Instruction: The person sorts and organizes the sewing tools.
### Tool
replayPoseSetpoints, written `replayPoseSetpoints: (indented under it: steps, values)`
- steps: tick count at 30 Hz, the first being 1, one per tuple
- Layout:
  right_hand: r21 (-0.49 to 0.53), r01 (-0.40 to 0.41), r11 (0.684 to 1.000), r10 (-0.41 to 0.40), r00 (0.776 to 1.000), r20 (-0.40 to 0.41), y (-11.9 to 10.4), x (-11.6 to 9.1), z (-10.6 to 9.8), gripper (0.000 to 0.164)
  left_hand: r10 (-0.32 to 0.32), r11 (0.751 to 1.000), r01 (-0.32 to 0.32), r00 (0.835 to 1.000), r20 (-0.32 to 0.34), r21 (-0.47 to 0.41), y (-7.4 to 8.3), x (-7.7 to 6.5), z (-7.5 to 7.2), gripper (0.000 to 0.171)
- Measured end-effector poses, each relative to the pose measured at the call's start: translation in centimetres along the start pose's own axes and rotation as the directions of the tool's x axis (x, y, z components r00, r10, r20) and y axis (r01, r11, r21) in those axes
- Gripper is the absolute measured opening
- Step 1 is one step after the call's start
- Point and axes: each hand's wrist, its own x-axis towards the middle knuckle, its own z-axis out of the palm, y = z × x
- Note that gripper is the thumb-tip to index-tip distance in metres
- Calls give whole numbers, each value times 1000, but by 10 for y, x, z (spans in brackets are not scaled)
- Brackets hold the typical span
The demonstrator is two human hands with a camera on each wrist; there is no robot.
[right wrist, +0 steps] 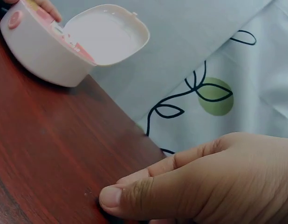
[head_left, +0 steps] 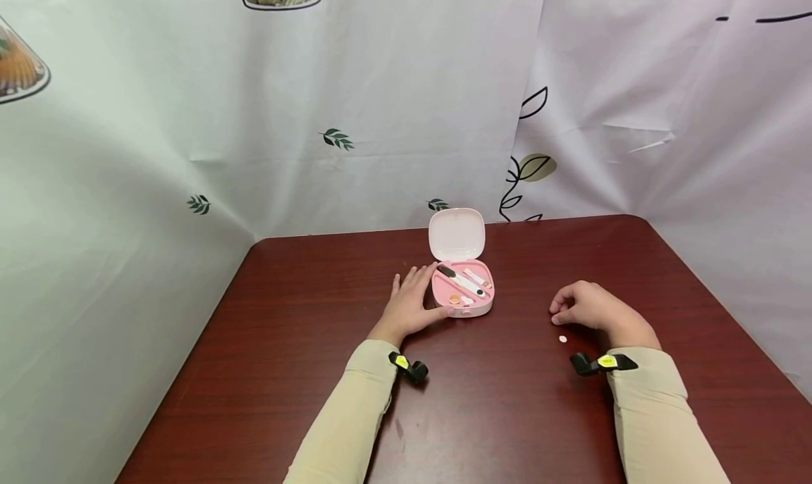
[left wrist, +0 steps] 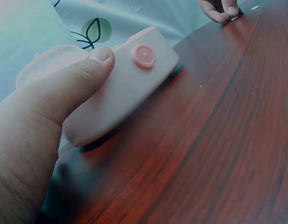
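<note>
A small pink-and-white case (head_left: 465, 311) stands on the table with its lid (head_left: 457, 234) raised. Inside lie a long white tool with a dark end (head_left: 462, 281), a slim white-and-pink piece (head_left: 478, 278), a small orange round piece (head_left: 454, 299) and a white piece (head_left: 466, 301). My left hand (head_left: 411, 306) holds the case by its left side, thumb at the front beside a round pink catch (left wrist: 144, 56). To the right, my right hand (head_left: 590, 306) is down at the table, thumb and finger pinching a small white disc (left wrist: 234, 18). Another white disc (head_left: 562, 339) lies close to it.
The dark red-brown wooden table (head_left: 482, 399) reaches back to a white printed cloth (head_left: 393, 82), which also hangs along both sides. A black strap device sits on each wrist, the left (head_left: 409, 366) and the right (head_left: 603, 363).
</note>
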Motion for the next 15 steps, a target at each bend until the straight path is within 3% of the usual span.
replayPoseSetpoints:
  steps: [10, 15]
  values:
    - [-12, 1, 1000, -1, 999, 52, -5, 2, 1, 14, -1, 1000, 1, 1000, 2, 0, -2, 1, 2, 105]
    - [5, 63, 998, -63, 997, -35, -4, 14, 6, 11, 2, 1000, -2, 1000, 1, -8, -2, 1, 2, 104]
